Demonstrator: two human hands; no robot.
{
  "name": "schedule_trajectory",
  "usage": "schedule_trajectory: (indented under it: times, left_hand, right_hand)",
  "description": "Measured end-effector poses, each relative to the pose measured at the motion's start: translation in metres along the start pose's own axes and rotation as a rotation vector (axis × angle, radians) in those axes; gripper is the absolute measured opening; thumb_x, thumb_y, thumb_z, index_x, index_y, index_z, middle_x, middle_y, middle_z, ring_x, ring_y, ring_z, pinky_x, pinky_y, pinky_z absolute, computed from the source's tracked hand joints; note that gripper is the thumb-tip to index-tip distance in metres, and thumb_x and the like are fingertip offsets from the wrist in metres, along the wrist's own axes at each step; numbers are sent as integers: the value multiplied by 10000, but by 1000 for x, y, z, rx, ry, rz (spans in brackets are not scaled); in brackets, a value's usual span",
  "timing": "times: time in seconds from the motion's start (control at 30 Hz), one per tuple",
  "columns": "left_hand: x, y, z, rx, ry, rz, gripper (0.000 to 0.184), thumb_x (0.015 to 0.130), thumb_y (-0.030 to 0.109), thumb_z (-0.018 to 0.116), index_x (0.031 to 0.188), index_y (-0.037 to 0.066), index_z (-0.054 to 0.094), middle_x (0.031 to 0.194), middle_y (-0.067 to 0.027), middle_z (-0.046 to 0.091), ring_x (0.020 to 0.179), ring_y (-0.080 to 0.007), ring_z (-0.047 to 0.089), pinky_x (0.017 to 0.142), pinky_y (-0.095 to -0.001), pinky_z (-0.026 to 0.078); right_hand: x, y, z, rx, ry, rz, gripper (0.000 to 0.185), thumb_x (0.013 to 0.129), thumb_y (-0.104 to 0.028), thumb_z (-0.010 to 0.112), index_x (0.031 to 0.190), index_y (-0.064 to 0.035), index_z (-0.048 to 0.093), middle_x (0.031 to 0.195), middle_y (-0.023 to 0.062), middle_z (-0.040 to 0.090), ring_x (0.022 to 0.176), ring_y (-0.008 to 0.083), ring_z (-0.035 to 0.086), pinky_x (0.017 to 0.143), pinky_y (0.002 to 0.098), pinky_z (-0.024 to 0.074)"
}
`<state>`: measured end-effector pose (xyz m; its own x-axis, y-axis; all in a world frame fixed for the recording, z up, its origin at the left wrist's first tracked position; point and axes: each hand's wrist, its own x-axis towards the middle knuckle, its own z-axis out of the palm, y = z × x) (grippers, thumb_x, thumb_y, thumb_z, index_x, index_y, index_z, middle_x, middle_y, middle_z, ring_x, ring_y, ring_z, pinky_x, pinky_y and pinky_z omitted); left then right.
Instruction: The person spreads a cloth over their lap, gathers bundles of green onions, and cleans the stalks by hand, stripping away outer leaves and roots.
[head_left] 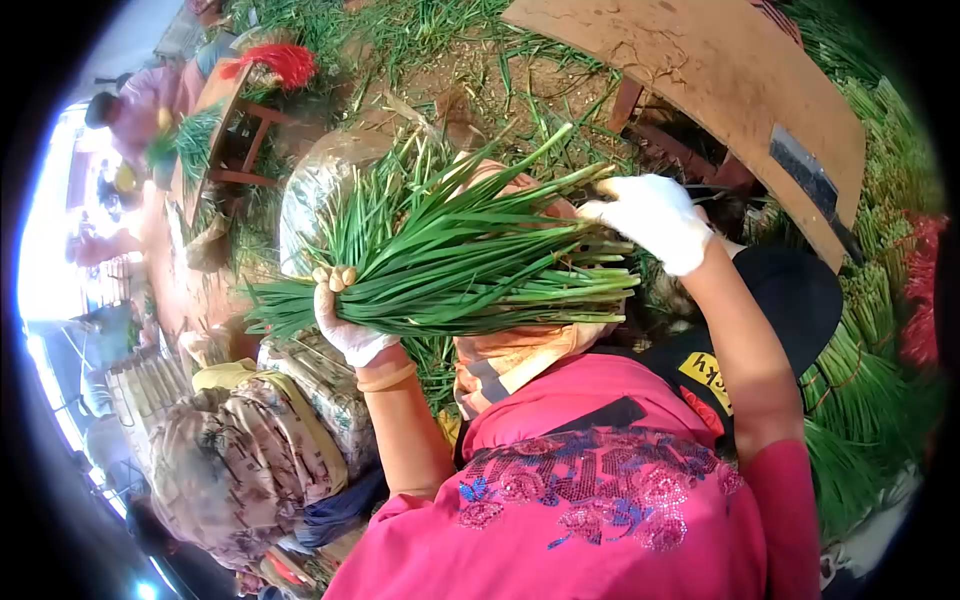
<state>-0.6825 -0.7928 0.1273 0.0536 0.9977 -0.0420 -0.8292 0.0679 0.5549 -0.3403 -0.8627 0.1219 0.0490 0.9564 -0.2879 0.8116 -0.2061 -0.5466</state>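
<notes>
My left hand (350,335), in a pale glove with tan fingertips, is wrapped round a thick bunch of long green garlic chives (460,270) near its leafy end. The bunch lies across in front of my body, above my lap. Its leaves point left, and its pale stalk ends point right. At those stalk ends is my right hand (655,220), in a white glove, its fingers closed together on a few stalks. Exactly how many it grips is hidden. Looser chives stick up from the top of the bunch.
A wooden board table (690,60) stands ahead to the right, over ground littered with green leaves. More chives (860,430) are piled at the right, near red ties (922,290). A person in patterned clothing (240,460) sits close on my left; red strands (280,65) lie on another table.
</notes>
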Motion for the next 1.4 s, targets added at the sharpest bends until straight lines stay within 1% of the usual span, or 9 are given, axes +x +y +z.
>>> schedule_trajectory:
  times: [0.2, 0.4, 0.5, 0.7, 0.83, 1.0, 1.17, 1.33, 1.4]
  left_hand:
    - [-2, -1, 16, 5, -98, -19, 122, 834, 106, 546, 941, 92, 490, 778, -29, 498, 784, -174, 497, 792, -341, 445]
    - [6, -1, -14, -12, 165, 23, 90, 832, 123, 543, 917, 92, 536, 793, -34, 574, 807, -182, 552, 813, -361, 464]
    - [3, -4, -23, 45, 304, 16, 79, 838, 147, 542, 893, 96, 568, 812, -32, 599, 801, -173, 562, 811, -355, 470]
    - [4, -5, -24, 7, 223, 1, 96, 843, 158, 547, 907, 99, 590, 801, -12, 603, 793, -161, 567, 807, -353, 478]
    - [0, -2, -8, 48, 220, -12, 86, 854, 162, 531, 895, 92, 559, 815, -13, 573, 825, -160, 547, 807, -395, 471]
    - [-8, -3, 13, 68, 47, 28, 113, 856, 181, 523, 798, 93, 482, 798, -17, 481, 839, -177, 504, 812, -442, 449]
    - [0, 0, -13, 7, 168, -22, 99, 850, 183, 529, 833, 94, 567, 846, -44, 584, 839, -197, 552, 828, -451, 459]
    - [6, -6, -37, 40, 306, 15, 104, 833, 193, 552, 856, 100, 594, 840, -33, 609, 821, -185, 568, 816, -406, 474]
    - [5, -7, -30, 84, 315, -15, 100, 832, 193, 552, 855, 105, 594, 838, -32, 606, 820, -182, 566, 816, -394, 474]
  right_hand:
    - [31, -47, 24, 1166, -351, 3, 231, 856, -236, 598, 835, -6, 608, 606, 9, 557, 436, 41, 404, 396, 204, 301]
    - [-18, -16, -22, 1938, -437, -345, 147, 889, -154, 516, 809, -31, 526, 641, 37, 535, 416, 49, 379, 395, 189, 335]
    - [-73, 16, -54, 2053, 369, -365, 156, 893, -183, 515, 820, -45, 508, 663, 28, 474, 466, 104, 394, 422, 220, 308]
    - [-92, 22, -51, 882, -56, 308, 188, 878, -183, 533, 973, -25, 569, 633, 15, 546, 435, 103, 496, 426, 228, 385]
    - [-57, 10, 17, -280, 244, -631, 226, 853, -263, 541, 901, -71, 649, 686, 94, 623, 611, 230, 613, 509, 335, 463]
    - [-8, -35, 43, 434, -269, 94, 322, 809, -288, 616, 891, 23, 590, 717, 157, 606, 669, 245, 603, 607, 364, 448]
    - [-46, -33, 13, 1591, -542, 65, 149, 849, -136, 587, 787, -11, 535, 639, 11, 531, 439, 40, 436, 374, 184, 303]
    - [-118, 34, -40, 1531, 78, -90, 116, 809, -108, 596, 772, -4, 559, 575, 29, 511, 428, 116, 449, 466, 261, 420]
    - [-127, 10, -67, 1394, 119, 372, 110, 817, -72, 588, 720, -21, 579, 568, 14, 519, 496, 123, 487, 553, 304, 473]
